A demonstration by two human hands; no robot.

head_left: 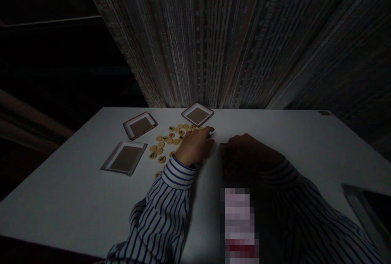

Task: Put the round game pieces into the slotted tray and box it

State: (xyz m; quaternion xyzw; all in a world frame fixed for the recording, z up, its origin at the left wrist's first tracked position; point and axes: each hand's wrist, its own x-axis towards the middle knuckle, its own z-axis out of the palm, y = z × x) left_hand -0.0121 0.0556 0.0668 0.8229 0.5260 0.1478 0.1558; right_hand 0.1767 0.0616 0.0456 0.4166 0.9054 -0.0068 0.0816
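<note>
Table [76, 199]: white top, dimly lit, with the work at its far middle.
Near tray [124, 158]: flat, pale rim, brown floor; lies furthest left, apart from the pieces.
Second tray [139, 125]: dark rim, set behind the near tray and tilted at an angle.
Discs [166, 139]: small round wooden pieces, some with dark or red marks, scattered flat on the table between the trays and the left hand; a few lie under the wrist.
Far tray [197, 115]: at the table's back edge, just beyond the discs.
Left hand [195, 146]: palm down over the discs' right edge, fingers stretched forward; whether a piece is pinched cannot be told.
Striped sleeve [171, 199]: white with blue stripes.
Right hand [244, 150]: in deep shadow just beside the left hand, knuckles up, fingers curled; its grip cannot be told.
</note>
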